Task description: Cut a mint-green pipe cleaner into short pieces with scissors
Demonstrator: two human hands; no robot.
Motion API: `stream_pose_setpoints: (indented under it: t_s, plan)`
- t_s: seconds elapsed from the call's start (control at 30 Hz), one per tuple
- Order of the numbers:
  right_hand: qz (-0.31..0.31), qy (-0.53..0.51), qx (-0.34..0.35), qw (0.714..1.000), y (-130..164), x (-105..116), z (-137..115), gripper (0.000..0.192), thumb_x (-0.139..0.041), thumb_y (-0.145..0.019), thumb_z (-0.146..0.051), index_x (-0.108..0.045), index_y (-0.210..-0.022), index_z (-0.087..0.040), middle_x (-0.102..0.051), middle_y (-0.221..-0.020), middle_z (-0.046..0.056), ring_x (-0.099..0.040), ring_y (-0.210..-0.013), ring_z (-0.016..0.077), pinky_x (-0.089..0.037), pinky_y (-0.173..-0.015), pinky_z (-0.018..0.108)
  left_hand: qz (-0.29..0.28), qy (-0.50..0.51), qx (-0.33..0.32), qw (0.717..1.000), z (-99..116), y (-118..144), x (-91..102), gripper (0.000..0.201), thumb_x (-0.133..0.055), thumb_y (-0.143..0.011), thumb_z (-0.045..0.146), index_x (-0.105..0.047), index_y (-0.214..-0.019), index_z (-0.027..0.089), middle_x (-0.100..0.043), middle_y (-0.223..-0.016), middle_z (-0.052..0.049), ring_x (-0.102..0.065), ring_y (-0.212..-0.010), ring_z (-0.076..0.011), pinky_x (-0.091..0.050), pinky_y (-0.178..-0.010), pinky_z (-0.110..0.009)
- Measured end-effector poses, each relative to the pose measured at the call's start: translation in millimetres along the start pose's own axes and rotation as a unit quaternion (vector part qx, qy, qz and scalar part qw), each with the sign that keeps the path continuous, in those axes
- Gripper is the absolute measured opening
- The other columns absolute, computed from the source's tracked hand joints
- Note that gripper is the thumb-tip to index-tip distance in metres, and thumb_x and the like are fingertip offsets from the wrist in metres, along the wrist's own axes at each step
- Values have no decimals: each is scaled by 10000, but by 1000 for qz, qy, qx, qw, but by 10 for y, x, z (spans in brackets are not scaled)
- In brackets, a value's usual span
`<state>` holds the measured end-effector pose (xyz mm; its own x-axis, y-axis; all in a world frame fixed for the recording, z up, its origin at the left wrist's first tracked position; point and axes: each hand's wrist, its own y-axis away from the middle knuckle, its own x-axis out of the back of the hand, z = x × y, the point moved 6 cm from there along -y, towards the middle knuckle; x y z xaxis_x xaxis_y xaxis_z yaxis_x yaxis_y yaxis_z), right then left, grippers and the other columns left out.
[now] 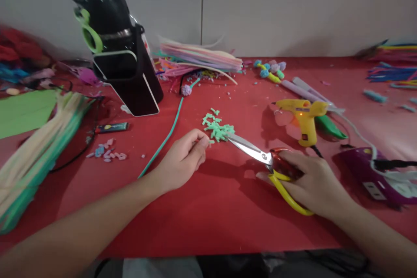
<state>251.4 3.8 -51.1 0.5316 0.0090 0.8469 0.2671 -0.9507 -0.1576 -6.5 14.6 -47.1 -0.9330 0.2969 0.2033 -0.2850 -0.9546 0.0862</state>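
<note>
A yellow glue gun (304,117) stands on the red table (208,217), a black bottle (114,47) behind.

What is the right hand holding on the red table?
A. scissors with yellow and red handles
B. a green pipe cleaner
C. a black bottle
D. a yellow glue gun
A: the right hand grips the scissors by their handles, blades pointing at the pile of green cut pieces.
</note>
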Motion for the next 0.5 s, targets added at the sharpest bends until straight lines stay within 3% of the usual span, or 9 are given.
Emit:
stream_pose_setpoints:
  t_s: [0.17,0.3,0.5]
  plan:
    - [0,23,3,1000,-65,38,-47,583,-671,-735,-722,-418,-594,-216,-322,-531,-64,-284,-491,91,-279,-446,249,9,-20,31,999,33,0,-13,252,-444,-1026,388,-474,-852,208,-430,-527,84,-361,-445,-51,-293,-424,-169]
    - [-21,72,54,996,-98,47,-119,596,-624,-756,-752,-443,-587,-209,-386,-508,-55,-343,-440,89,-273,-470,259,26,-43,23,998,89,-24,-18,206,-465,-1019,315,-494,-845,208,-440,-510,83,-374,-407,-46,-296,-391,-159]
    - [-36,72,59,995,-108,80,-112,615,-574,-779,-780,-447,-587,-210,-353,-484,-66,-321,-426,81,-259,-487,265,39,-62,18,997,106,-40,-20,177,-480,-1009,278,-514,-850,207,-430,-480,82,-382,-367,-50,-302,-360,-159]
